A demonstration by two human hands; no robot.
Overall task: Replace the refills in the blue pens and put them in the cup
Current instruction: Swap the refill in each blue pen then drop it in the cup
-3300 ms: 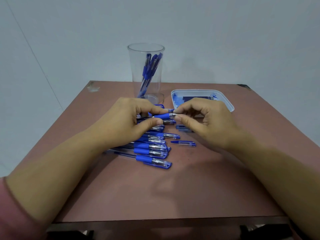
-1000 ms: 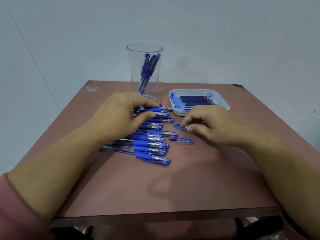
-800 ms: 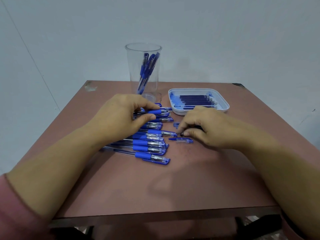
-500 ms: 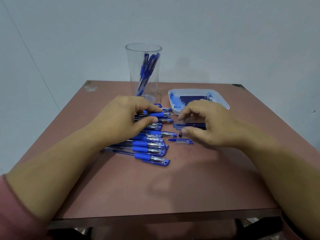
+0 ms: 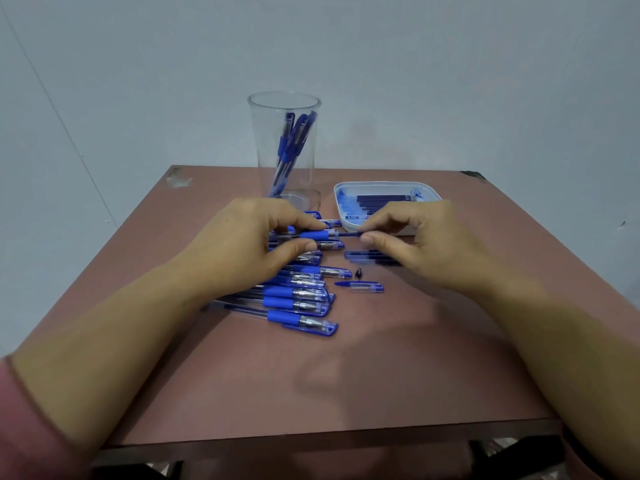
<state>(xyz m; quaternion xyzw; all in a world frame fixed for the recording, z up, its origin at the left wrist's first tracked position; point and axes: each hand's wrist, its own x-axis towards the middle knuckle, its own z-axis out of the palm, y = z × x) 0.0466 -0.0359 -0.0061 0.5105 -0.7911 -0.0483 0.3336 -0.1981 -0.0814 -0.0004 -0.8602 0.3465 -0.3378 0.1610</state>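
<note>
The left grip (image 5: 249, 244) is closed around a blue pen (image 5: 318, 234), thumb below and forefinger above its rubber sleeve, holding the barrel level just above the counter (image 5: 346, 375). The right grip (image 5: 426, 240) is narrow, its thumb and forefinger pinching the thin dark refill (image 5: 348, 234) that sticks out of the barrel's right end. The pen sits between the two, just near of the clear cup (image 5: 256, 140) and left of the white tray (image 5: 388, 184) of fresh refills.

The small dark nose cone (image 5: 358, 273) lies loose on the counter beside a transparent cap (image 5: 362, 287), so the barrel is open and the step looks like sliding the refill along it. Whether it is going in or out cannot be told from this one view.

To do it well, the refill should travel straight along the barrel's axis; it is slender and would probably bow or kink if pushed at an angle. The pinch is best kept close to the barrel mouth and moved in short strokes. The left grip should hold steady without squeezing the sleeve out of line.

A few loose refills (image 5: 370, 257) lie under the right grip; these should not be mixed with the tray's. The nose cone is tiny and round and could roll, so it needs watching. A row of pens (image 5: 298, 303) waits nearer, and a few pens (image 5: 291, 143) stand in the cup.
</note>
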